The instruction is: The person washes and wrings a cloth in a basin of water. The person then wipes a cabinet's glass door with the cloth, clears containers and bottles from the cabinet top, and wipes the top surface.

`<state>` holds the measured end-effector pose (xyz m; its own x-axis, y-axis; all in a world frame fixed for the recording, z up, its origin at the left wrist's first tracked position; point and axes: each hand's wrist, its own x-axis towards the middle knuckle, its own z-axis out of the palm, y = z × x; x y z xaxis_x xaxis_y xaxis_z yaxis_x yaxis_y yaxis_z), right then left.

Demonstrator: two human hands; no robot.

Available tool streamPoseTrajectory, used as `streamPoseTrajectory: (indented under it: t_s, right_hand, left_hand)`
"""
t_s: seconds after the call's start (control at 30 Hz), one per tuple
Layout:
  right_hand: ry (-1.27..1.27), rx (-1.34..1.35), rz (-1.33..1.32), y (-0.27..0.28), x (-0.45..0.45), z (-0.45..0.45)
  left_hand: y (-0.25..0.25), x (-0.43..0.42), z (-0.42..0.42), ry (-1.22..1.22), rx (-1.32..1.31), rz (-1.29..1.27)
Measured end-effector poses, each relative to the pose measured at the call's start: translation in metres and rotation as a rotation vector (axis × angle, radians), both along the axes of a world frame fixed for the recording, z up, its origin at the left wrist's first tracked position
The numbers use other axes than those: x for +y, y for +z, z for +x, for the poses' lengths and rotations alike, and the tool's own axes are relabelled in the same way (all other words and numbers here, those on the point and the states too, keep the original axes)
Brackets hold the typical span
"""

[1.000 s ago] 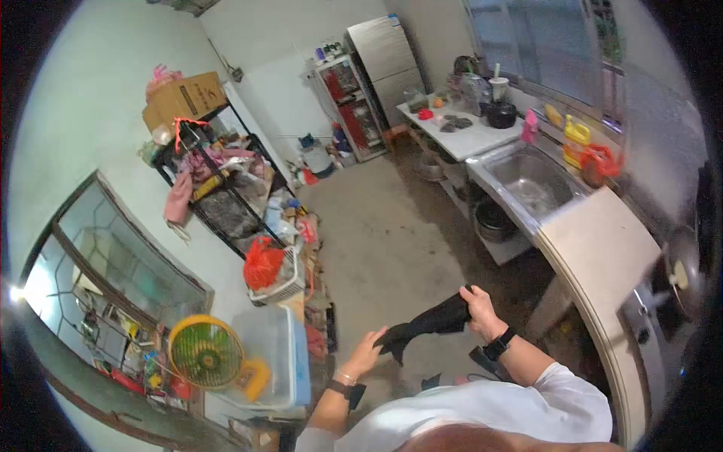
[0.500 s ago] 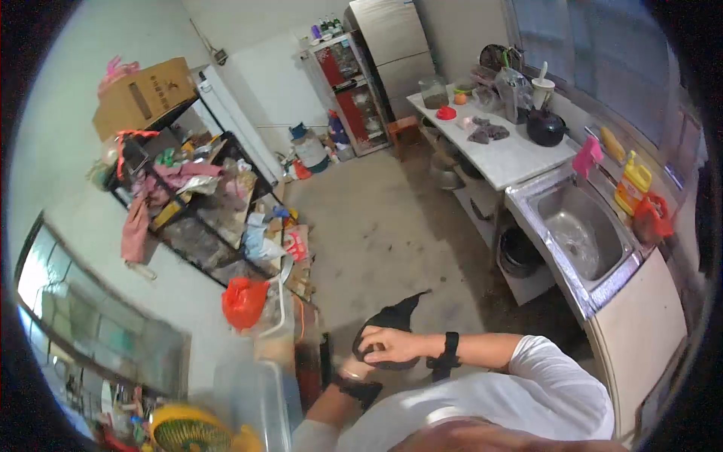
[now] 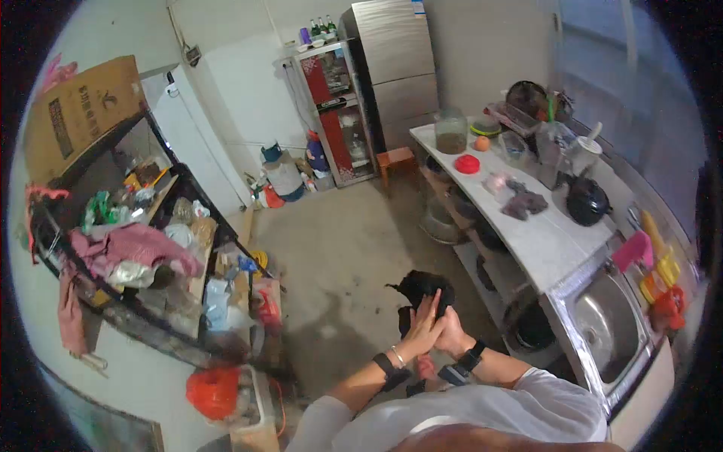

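A black kettle (image 3: 588, 203) stands on the white counter (image 3: 559, 245).

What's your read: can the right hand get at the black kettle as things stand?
Probably not: the right hand is busy with the black cloth, and the kettle stands beyond the sink.

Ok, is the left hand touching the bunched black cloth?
Touching. The head view shows the left hand laid against the bunched black cloth, its fingers overlapping the dark fabric with no gap visible.

White countertop (image 3: 553, 255), black kettle (image 3: 588, 203), red lid (image 3: 467, 163), clear jar (image 3: 451, 134) on top
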<state>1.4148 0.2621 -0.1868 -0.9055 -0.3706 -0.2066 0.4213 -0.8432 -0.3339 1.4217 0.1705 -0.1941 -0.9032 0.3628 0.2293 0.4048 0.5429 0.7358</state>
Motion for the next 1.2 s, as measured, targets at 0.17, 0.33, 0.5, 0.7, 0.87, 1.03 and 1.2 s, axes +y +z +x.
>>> streamPoseTrajectory:
  t_s: [0.17,0.33,0.5,0.7,0.87,1.03,1.2]
  right_hand:
    - [0.293,0.097,-0.018,-0.031,-0.058,-0.157]
    - [0.377,-0.044,-0.101,-0.011,-0.130,-0.257]
    - [0.429,-0.142,-0.016,0.008,-0.163,-0.372]
    - [0.206,0.389,0.173,0.015,-0.192,-0.530]
    - [0.001,0.213,-0.270,0.079,-0.178,-0.627]
    - [-0.251,0.194,0.002,0.035,-0.173,-0.706]
    - [-0.285,-0.020,0.097,-0.051,-0.185,-0.793]
  left_hand:
    - [-0.037,-0.071,-0.144,0.149,-0.009,-0.030]
    - [0.043,-0.177,-0.221,0.060,-0.336,0.410]
    - [0.049,-0.308,-0.313,0.231,-0.468,0.932]
    - [-0.031,-0.457,-0.476,0.779,-0.531,1.101]
    - [-0.133,-0.564,-0.620,0.414,-0.763,1.174]
    - [-0.084,-0.499,-0.793,0.849,-0.809,0.823]
    - [-0.168,-0.479,-0.945,0.438,-0.854,0.253]
